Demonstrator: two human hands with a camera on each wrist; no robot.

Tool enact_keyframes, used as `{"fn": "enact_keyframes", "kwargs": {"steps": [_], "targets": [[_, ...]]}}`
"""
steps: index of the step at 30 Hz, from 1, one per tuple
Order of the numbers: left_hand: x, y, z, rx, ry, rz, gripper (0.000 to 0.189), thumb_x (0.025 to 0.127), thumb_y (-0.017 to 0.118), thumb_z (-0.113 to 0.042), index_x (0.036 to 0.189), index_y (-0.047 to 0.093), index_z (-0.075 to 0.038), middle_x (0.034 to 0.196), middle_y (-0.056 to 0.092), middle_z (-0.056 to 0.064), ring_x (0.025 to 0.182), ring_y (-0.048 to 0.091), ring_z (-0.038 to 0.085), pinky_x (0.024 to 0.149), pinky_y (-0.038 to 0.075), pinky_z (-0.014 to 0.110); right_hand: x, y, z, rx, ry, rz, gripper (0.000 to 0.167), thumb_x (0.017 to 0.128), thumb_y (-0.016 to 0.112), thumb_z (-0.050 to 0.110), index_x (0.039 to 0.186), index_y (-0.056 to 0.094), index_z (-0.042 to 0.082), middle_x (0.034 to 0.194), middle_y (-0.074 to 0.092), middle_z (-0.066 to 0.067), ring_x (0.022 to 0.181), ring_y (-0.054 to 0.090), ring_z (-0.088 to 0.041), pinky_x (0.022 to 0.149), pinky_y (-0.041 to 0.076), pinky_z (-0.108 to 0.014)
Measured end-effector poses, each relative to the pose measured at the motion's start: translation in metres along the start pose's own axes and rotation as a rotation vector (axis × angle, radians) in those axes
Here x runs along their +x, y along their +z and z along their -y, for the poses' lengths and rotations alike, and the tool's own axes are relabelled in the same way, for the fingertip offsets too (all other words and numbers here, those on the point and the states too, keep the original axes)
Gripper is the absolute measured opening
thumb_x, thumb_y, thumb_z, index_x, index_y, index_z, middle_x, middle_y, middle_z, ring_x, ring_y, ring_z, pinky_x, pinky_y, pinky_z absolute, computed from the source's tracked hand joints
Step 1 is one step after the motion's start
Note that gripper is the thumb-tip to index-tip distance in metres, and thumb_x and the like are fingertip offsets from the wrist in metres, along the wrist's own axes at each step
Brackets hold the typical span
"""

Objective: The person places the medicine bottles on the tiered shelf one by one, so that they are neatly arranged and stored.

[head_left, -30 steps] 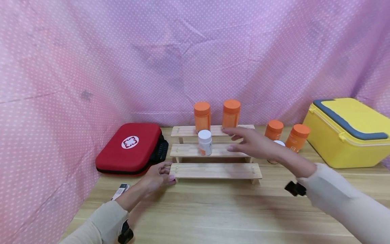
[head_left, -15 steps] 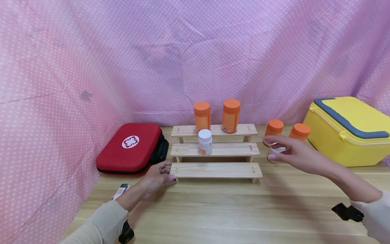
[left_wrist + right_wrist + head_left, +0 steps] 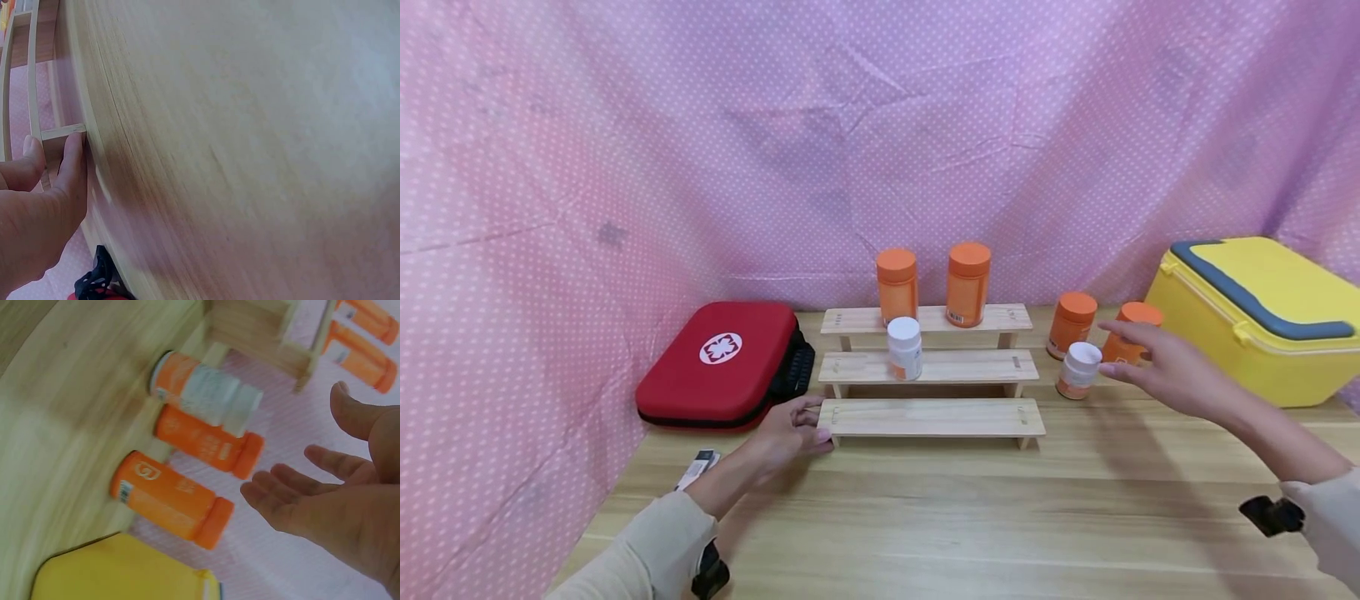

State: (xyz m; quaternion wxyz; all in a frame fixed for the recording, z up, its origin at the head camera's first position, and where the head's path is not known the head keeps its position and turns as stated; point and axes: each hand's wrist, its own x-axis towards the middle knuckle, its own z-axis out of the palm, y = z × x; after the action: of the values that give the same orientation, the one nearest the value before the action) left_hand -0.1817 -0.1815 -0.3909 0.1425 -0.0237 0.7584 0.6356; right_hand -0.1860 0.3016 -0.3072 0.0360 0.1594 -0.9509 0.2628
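My left hand [image 3: 790, 429] grips the left end of a three-tier wooden display rack [image 3: 928, 418], thumb and fingers about its lowest step; the left wrist view shows the fingers at the rack's leg [image 3: 62, 132]. My right hand [image 3: 1172, 367] hovers with fingers spread, just right of a white-capped bottle [image 3: 1078, 371] standing on the table, and holds nothing. Behind that bottle stand an orange bottle [image 3: 1070, 325] and another orange bottle [image 3: 1123, 346], partly covered by the hand. Two orange bottles, one left [image 3: 898, 287] and one right [image 3: 967, 285], stand on the top step. A white bottle [image 3: 906, 350] occupies the middle step.
To the rack's left lies a red first-aid case [image 3: 718, 362] with a black item beside it. A small white box [image 3: 697, 468] lies near my left forearm. At the right stands a yellow box [image 3: 1262, 333] with a grey handle. A pink dotted cloth [image 3: 850, 150] hangs behind.
My right hand has moved from the rack's upper steps rightward to the white bottle on the table, then a little further right, uncovering it. My left hand stays at the rack.
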Motion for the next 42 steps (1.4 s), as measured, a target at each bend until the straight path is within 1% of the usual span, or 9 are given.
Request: {"fn": "enact_keyframes", "kwargs": {"steps": [5,8,12,17,21,24,27,36,42], "targets": [[0.001,0.000,0.001,0.002,-0.004,-0.002,0.053,0.085,0.059,0.016,0.135,0.045,0.003,0.111,0.058,0.023,0.093,0.064,0.024,0.082,0.058,0.042,0.011,0.007,-0.013,-0.033,0.040,0.016,0.071,0.090,0.069,0.030,0.142,0.036,-0.007,0.135,0.042,-0.036,0.119,0.043,-0.054,0.089,0.042,-0.068],[0.002,0.000,0.000,-0.006,-0.011,0.001,0.054,0.086,0.059,0.016,0.136,0.045,0.002,0.112,0.058,0.023,0.093,0.064,0.024,0.083,0.057,0.043,0.015,0.012,-0.021,-0.031,0.047,0.036,0.073,0.090,0.068,0.031,0.141,0.036,-0.009,0.133,0.044,-0.038,0.116,0.045,-0.055,0.088,0.043,-0.068],[0.002,0.001,-0.001,-0.011,-0.007,0.000,0.054,0.086,0.058,0.017,0.136,0.044,0.003,0.113,0.058,0.023,0.093,0.064,0.024,0.083,0.057,0.043,0.018,0.018,-0.028,0.019,0.037,0.050,0.070,0.092,0.067,0.028,0.141,0.035,-0.011,0.131,0.045,-0.038,0.113,0.049,-0.053,0.090,0.044,-0.066],[0.001,0.001,-0.005,-0.005,-0.009,-0.005,0.054,0.086,0.057,0.017,0.136,0.044,0.003,0.114,0.058,0.023,0.094,0.064,0.024,0.084,0.057,0.044,0.023,0.025,-0.033,0.061,-0.019,0.024,0.060,0.094,0.064,0.019,0.138,0.039,-0.013,0.127,0.051,-0.036,0.110,0.054,-0.048,0.092,0.045,-0.062],[0.001,0.001,-0.005,-0.009,-0.011,-0.003,0.054,0.085,0.058,0.017,0.135,0.044,0.003,0.115,0.058,0.024,0.094,0.064,0.023,0.083,0.057,0.043,0.025,0.030,-0.034,0.020,-0.029,0.003,0.052,0.095,0.062,0.019,0.135,0.047,-0.010,0.115,0.061,-0.028,0.098,0.060,-0.039,0.082,0.053,-0.051],[0.002,0.001,-0.003,-0.016,-0.009,0.003,0.054,0.085,0.058,0.017,0.136,0.044,0.004,0.114,0.058,0.023,0.093,0.063,0.023,0.083,0.057,0.044,0.025,0.033,-0.034,-0.017,-0.024,-0.010,0.045,0.094,0.063,0.021,0.130,0.054,-0.006,0.102,0.066,-0.019,0.087,0.059,-0.029,0.072,0.051,-0.038],[0.002,0.000,-0.003,-0.012,-0.005,0.007,0.054,0.086,0.058,0.017,0.136,0.044,0.003,0.113,0.058,0.023,0.093,0.063,0.023,0.084,0.057,0.044,0.025,0.034,-0.034,-0.010,-0.026,-0.008,0.044,0.095,0.062,0.021,0.130,0.055,-0.005,0.100,0.067,-0.015,0.085,0.057,-0.025,0.071,0.050,-0.034],[0.001,0.001,-0.002,-0.011,-0.006,-0.003,0.053,0.085,0.058,0.017,0.135,0.045,0.004,0.114,0.058,0.023,0.093,0.064,0.023,0.083,0.057,0.043,0.026,0.037,-0.033,0.065,0.007,0.032,0.046,0.097,0.058,0.020,0.133,0.049,-0.008,0.110,0.063,-0.022,0.095,0.057,-0.031,0.084,0.051,-0.051],[0.001,0.001,0.000,-0.003,-0.004,-0.001,0.051,0.087,0.055,0.018,0.135,0.046,0.004,0.113,0.059,0.024,0.093,0.064,0.025,0.083,0.057,0.043,0.026,0.040,-0.034,0.078,0.007,0.032,0.046,0.097,0.057,0.018,0.133,0.048,-0.010,0.111,0.062,-0.023,0.096,0.057,-0.033,0.086,0.050,-0.054]]}}
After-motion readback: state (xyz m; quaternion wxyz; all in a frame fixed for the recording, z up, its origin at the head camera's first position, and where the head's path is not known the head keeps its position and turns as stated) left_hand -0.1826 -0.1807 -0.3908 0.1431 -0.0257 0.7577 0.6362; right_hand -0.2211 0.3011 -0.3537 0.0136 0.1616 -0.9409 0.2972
